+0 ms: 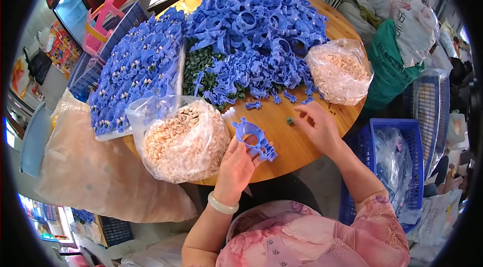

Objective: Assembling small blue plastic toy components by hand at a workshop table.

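Note:
My left hand (pixel 236 165), with a pale bangle at its wrist, grips a blue plastic ring-shaped part (pixel 248 130) above the near edge of the round table. This part has a wide round opening and small lugs on its outer edge. To the right, my right hand (pixel 318 125) is over the wood, fingers bent. A small green plastic piece (pixel 290 121) shows at its fingertips, seemingly pinched there. Beyond both hands rises a big heap of blue plastic parts (pixel 251 20), with smaller blue pieces (pixel 251 73) at its front and dark green pieces (pixel 204 58) beside them.
Clear bags of small cream-coloured pieces stand on the table (pixel 289 149), one bag (pixel 186 139) left, another bag (pixel 339 71) right. A white tray (pixel 113 135) carries rows of blue assemblies. Blue crates (pixel 395 125) and full sacks (pixel 110 166) crowd the table's sides.

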`<state>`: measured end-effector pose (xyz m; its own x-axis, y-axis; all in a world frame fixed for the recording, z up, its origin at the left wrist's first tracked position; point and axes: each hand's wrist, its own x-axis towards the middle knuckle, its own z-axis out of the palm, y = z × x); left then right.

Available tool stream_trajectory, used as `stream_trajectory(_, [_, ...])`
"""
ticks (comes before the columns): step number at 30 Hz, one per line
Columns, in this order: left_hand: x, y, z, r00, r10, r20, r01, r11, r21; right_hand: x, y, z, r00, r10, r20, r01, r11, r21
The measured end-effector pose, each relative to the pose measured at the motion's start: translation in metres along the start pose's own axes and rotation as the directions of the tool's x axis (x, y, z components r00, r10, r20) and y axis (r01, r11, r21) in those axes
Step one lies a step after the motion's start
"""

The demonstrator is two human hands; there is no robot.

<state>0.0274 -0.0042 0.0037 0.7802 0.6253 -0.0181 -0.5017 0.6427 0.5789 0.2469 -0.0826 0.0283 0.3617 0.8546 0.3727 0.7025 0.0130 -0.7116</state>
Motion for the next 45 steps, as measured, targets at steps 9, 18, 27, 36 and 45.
stream_trajectory(9, [0.0,0.0,-0.012,1.0,0.015,-0.021,-0.016,1.0,-0.017,0.003,0.013,0.009,0.934,-0.286,0.214,0.32,0.936,-0.148])
stream_trajectory(18, [0.0,0.001,-0.011,1.0,0.007,0.017,-0.005,0.995,-0.101,0.003,0.018,0.0,0.852,-0.466,0.239,0.502,0.857,-0.119])
stream_trajectory(27, [-0.002,0.003,-0.01,1.0,-0.023,-0.001,0.023,0.997,-0.072,-0.002,0.011,-0.002,0.92,-0.332,0.208,0.359,0.927,-0.106])
stream_trajectory(36, [-0.01,0.006,-0.01,0.988,-0.065,0.137,0.087,0.984,-0.158,0.002,-0.049,0.012,0.765,-0.619,0.179,0.602,0.786,0.142])
stream_trajectory(45, [-0.011,0.003,-0.015,0.987,-0.04,0.158,0.07,0.98,-0.186,0.006,-0.053,0.015,0.656,-0.687,0.313,0.678,0.718,0.157])
